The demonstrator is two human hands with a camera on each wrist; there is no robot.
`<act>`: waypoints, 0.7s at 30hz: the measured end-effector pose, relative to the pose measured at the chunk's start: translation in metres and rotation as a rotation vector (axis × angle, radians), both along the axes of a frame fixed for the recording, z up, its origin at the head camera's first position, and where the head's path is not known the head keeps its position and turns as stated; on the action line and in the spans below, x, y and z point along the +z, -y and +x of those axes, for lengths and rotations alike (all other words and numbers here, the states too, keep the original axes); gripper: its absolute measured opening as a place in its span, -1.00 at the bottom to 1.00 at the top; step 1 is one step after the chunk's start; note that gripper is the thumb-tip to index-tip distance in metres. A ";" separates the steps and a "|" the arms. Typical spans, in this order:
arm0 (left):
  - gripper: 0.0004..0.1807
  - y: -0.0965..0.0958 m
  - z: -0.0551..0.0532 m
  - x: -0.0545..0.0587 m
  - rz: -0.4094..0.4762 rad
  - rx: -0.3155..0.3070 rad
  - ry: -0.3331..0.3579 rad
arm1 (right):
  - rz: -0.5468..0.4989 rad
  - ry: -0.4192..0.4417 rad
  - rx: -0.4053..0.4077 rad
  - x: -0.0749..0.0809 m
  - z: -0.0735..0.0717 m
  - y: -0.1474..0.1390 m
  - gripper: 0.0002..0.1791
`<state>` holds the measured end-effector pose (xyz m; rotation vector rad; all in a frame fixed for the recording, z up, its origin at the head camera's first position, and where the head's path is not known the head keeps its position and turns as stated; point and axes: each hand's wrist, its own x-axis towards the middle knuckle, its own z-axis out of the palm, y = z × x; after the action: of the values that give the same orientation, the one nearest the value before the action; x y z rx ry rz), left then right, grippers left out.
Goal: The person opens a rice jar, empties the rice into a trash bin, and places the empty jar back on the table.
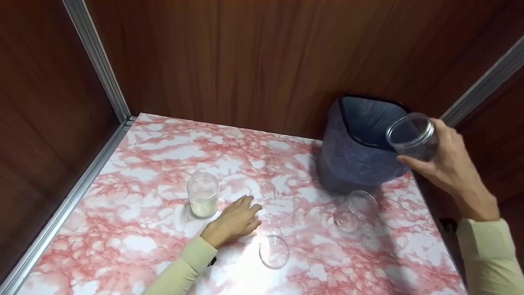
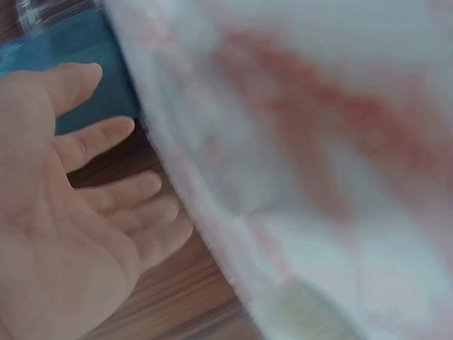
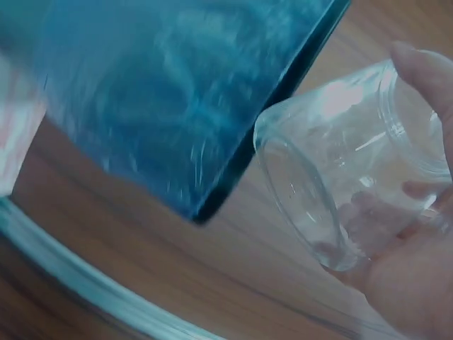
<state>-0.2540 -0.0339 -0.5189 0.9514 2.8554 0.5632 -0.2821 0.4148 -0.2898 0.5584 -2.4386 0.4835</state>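
My right hand point(image 1: 452, 168) grips a clear, wide-mouthed jar point(image 1: 413, 135) beside the rim of a lined bin point(image 1: 356, 164). In the right wrist view the jar point(image 3: 333, 163) looks see-through, with nothing visible inside, and the fingers point(image 3: 417, 262) wrap round its side. Over the table, my left hand point(image 1: 237, 217) holds nothing; the left wrist view shows its palm point(image 2: 78, 212) with fingers spread. Left of it stands a clear jar with pale contents point(image 1: 203, 200). A second clear jar point(image 1: 354, 211) stands at the foot of the bin.
A clear round disc, perhaps a lid point(image 1: 274, 252), lies near the front of the red-and-white marbled table point(image 1: 135, 241). Brown wood-grain panels point(image 1: 254, 65) rise behind and at both sides. A metal rail point(image 1: 65, 217) borders the left edge.
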 end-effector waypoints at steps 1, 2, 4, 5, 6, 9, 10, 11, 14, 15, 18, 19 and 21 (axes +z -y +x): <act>-0.53 0.001 0.000 0.005 0.009 -0.009 -0.012 | -0.031 0.014 0.020 -0.002 0.001 0.002 0.10; -0.54 0.002 0.001 0.010 0.018 -0.019 -0.024 | -0.055 0.031 0.027 -0.004 0.003 0.005 0.10; -0.56 0.005 0.002 0.020 0.031 -0.036 -0.042 | -0.096 0.073 0.022 -0.010 0.007 0.010 0.12; -0.57 0.006 0.003 0.025 0.035 -0.043 -0.053 | -0.110 0.091 0.019 -0.012 0.009 0.012 0.12; -0.59 0.007 0.003 0.030 0.036 -0.047 -0.067 | -0.123 0.107 0.016 -0.015 0.011 0.015 0.13; -0.61 0.010 0.005 0.043 0.051 -0.058 -0.103 | -0.145 0.139 -0.003 -0.027 0.017 0.021 0.12; -0.62 0.012 0.005 0.046 0.059 -0.061 -0.115 | -0.147 0.148 -0.005 -0.031 0.018 0.023 0.12; -0.63 0.013 0.005 0.049 0.066 -0.063 -0.128 | -0.151 0.158 -0.005 -0.034 0.019 0.025 0.12; -0.65 0.017 0.004 0.056 0.106 -0.073 -0.153 | -0.165 0.212 -0.006 -0.044 0.023 0.031 0.11; -0.65 0.018 0.004 0.058 0.121 -0.076 -0.162 | -0.167 0.234 -0.008 -0.047 0.024 0.033 0.11; -0.69 0.021 0.004 0.065 0.161 -0.081 -0.199 | -0.192 0.301 -0.010 -0.056 0.028 0.038 0.11; -0.70 0.022 0.004 0.067 0.175 -0.082 -0.217 | -0.196 0.308 -0.009 -0.060 0.029 0.039 0.11; -0.73 0.024 0.004 0.071 0.197 -0.080 -0.250 | -0.204 0.295 0.002 -0.069 0.028 0.042 0.08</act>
<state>-0.2500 -0.0582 -0.4476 1.2425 3.0021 0.7809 -0.2541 0.3727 -0.3585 0.4277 -2.6212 0.8566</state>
